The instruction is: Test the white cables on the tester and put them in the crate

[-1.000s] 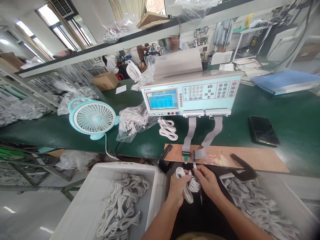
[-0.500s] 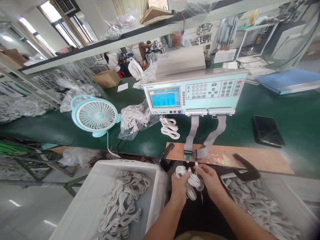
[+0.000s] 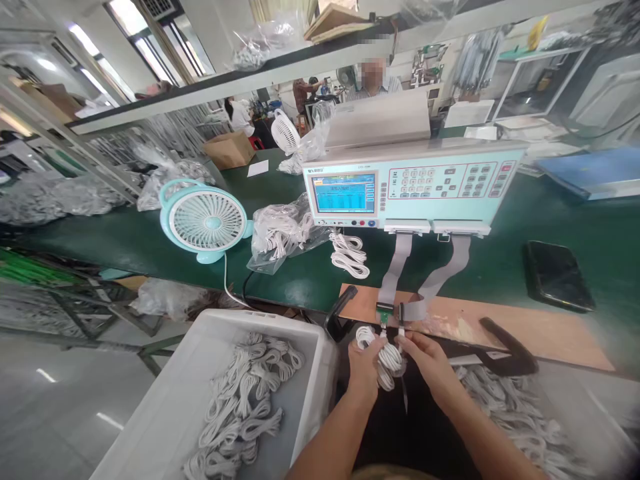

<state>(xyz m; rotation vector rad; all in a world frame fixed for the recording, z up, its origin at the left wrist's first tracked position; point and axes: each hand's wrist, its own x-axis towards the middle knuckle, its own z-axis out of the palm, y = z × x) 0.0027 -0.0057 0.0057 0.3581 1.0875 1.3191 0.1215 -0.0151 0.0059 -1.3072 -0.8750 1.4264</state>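
Observation:
My left hand [image 3: 364,369] is closed around a coiled white cable [image 3: 391,361], its loops hanging between my hands. One plug of the coil sits at the small green circuit board [image 3: 384,315] on the left ribbon cable [image 3: 396,267]; whether it is fully seated I cannot tell. My right hand [image 3: 426,358] pinches a white cable plug [image 3: 401,331] against the dark connector at the end of the right ribbon cable [image 3: 453,263]. Both ribbons run up to a light-blue tester [image 3: 400,200] with a lit screen. My fingers partly cover the plugs.
A white bin [image 3: 200,333] of coiled cables stands at left, and more coils [image 3: 515,420] lie at right. Two black clamps [image 3: 343,313] grip the wooden strip [image 3: 550,327]. A fan [image 3: 210,223], bagged cables [image 3: 280,230] and a phone [image 3: 557,275] rest on the table.
The left plug has moved up to the green board, closing the small gap. Larger text now shows on the tester's screen. The whole view has shifted, with the scene moving rightward.

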